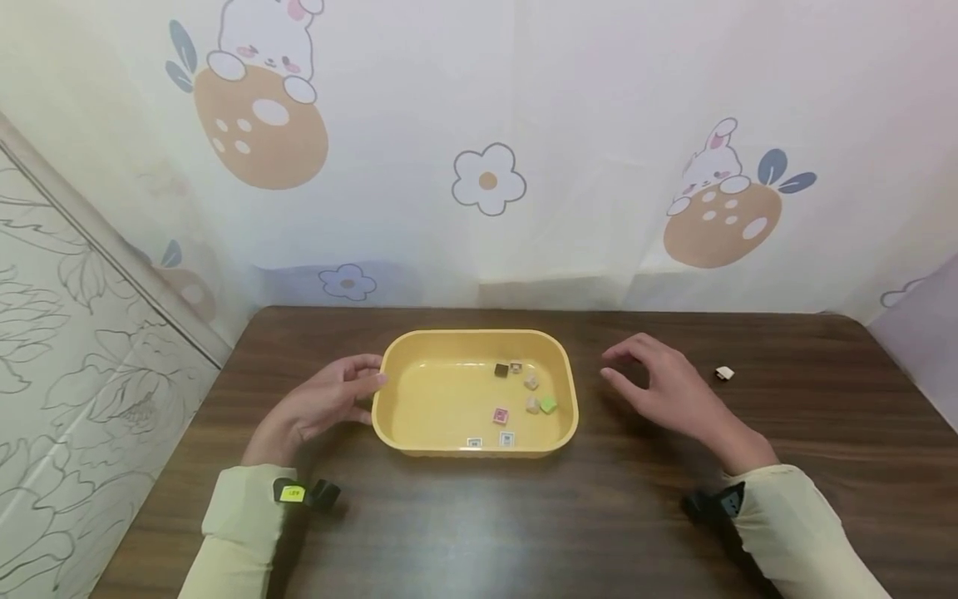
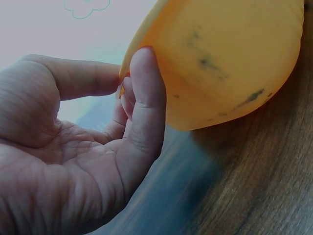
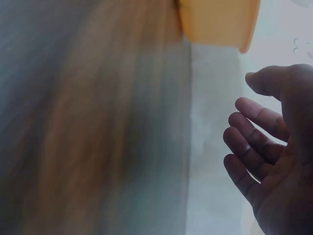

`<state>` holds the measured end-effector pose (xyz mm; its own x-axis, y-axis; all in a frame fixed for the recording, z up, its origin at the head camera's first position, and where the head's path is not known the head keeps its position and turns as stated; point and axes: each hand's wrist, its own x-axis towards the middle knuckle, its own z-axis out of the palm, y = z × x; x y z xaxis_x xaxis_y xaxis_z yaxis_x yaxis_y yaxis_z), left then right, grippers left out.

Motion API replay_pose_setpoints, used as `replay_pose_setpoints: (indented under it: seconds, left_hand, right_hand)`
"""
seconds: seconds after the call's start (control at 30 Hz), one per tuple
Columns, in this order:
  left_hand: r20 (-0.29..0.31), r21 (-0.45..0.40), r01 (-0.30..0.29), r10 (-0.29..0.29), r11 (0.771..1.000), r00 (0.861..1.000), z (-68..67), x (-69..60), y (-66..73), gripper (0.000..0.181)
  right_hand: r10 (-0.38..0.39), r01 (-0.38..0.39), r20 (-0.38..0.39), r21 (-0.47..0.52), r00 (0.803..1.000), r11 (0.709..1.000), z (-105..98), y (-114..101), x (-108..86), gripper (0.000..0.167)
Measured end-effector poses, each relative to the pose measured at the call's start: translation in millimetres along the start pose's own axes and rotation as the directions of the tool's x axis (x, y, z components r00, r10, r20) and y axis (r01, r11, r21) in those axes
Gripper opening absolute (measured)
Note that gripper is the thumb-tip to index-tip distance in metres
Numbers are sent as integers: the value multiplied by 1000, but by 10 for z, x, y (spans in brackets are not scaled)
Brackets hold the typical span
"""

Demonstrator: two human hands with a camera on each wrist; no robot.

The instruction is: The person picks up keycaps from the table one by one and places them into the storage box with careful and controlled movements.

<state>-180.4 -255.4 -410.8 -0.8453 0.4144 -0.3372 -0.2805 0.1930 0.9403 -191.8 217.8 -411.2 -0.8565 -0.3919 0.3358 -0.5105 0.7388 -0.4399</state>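
Note:
A yellow plastic tub with rounded corners stands on the table, and several small cubes lie in its right half. Among them are a dark brown cube, a pink cube and a light green cube. My left hand pinches the tub's left rim between thumb and fingers, as the left wrist view shows up close. Right of the tub hovers my right hand, its fingers loosely bent and nothing held. The right wrist view shows the same hand apart from the tub.
A small white and dark cube lies on the brown wooden table, to the right of my right hand. Behind the table hangs a pale patterned cloth. A wall with floral line drawings borders the left side.

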Motion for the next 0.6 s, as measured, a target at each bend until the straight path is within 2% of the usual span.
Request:
replay_pose_setpoints:
  seconds: [0.33,0.6]
  left_hand:
    - [-3,-11,-12,12,1000,1000,14,1,4,44]
    - [0,-5,-13,13,1000,1000,20,-13,-6,46]
  right_hand:
    - [25,-27,-30,-82,999,996,-120,263,-197,21]
    - [49,-52,-27,-120,998,991,-242,380,-308,23]
